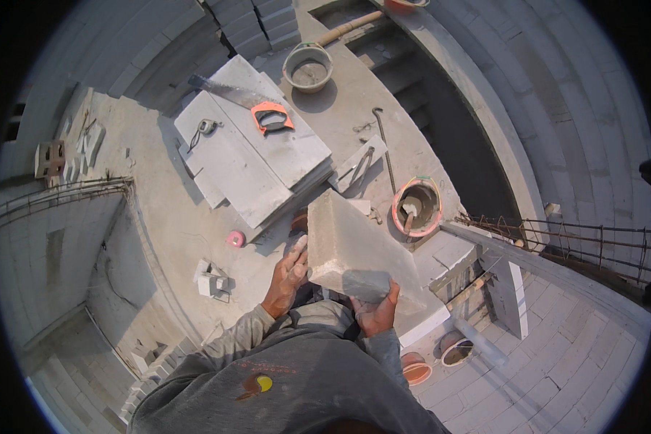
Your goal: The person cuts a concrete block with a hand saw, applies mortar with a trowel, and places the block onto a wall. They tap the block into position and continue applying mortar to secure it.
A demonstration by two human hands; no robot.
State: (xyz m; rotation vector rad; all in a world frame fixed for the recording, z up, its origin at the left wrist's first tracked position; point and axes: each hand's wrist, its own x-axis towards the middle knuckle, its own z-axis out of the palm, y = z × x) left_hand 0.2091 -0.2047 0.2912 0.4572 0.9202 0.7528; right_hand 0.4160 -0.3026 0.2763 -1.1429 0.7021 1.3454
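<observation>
A large pale grey building block [365, 242], likely lightweight concrete, is tilted in front of my body. My right hand [377, 312] grips its near edge, thumb over the face and the other fingers underneath. My left hand [286, 281] lies against the block's left end, fingers pointing up along it and partly hidden. Just beyond the block's right side stands a bucket [417, 207] of mortar with a tool in it. Below its right end is a course of laid blocks [445, 257].
A block stack [246, 166] bears a handsaw [271, 118] and tape measure [206, 126]. Behind it stands a mortar tub [308, 69]. A hooked steel bar [385, 148] lies by the stairwell opening [441, 108]. Rebar [593, 242] juts out at right. A pink roll [235, 239] lies on the floor.
</observation>
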